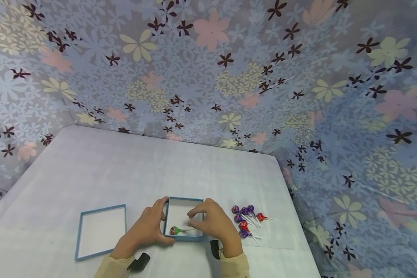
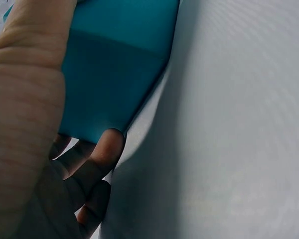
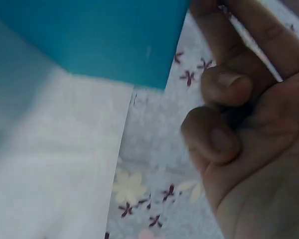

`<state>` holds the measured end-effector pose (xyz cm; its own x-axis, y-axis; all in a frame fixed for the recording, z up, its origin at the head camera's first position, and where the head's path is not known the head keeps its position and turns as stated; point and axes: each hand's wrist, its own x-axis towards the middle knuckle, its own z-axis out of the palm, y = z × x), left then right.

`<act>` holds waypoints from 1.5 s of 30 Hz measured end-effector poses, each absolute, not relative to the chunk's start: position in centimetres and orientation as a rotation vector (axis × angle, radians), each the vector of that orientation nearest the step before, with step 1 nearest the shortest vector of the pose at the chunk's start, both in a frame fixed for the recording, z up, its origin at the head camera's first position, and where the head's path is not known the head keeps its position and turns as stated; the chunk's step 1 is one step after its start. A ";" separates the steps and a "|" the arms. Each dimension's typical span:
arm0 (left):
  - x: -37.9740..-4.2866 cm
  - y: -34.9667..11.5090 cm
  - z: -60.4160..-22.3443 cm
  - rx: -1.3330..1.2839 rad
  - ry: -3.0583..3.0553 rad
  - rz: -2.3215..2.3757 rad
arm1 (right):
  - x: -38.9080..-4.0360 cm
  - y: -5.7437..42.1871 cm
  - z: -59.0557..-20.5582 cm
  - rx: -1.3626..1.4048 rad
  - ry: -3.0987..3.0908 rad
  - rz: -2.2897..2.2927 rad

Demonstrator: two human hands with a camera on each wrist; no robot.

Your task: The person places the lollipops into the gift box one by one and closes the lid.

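Observation:
A blue-rimmed box (image 1: 185, 238) with a white inside stands at the front middle of the table. My left hand (image 1: 151, 224) grips its left side, the thumb at the near corner and the fingers along the left wall. In the left wrist view, fingertips touch the teal outer wall (image 2: 114, 69). A lollipop (image 1: 174, 230) with a green and red wrapper lies along the near inner wall, stick to the right. My right hand (image 1: 212, 220) is over the box's right side, thumb and forefinger apart above the stick; its other fingers (image 3: 224, 87) are bent and hold nothing.
To the left lies a matching blue-rimmed lid or tray (image 1: 102, 229). Right of the box is a loose group of several purple and red lollipops (image 1: 244, 224). Flowered cloth (image 1: 201, 77) hangs behind the white table (image 1: 153, 166).

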<state>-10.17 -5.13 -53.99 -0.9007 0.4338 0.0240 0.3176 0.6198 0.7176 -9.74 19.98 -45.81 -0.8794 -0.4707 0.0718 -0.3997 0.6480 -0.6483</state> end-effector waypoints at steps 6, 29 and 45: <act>-10.1 -4.9 -54.0 0.628 2.683 1.153 | -9.2 23.2 -46.3 -0.567 2.794 -1.139; -10.0 -4.8 -54.2 0.561 2.679 1.132 | -5.3 32.5 -48.0 0.051 2.949 -1.118; -9.9 -4.6 -54.0 0.554 2.688 1.140 | -4.2 34.9 -48.8 0.197 2.941 -0.944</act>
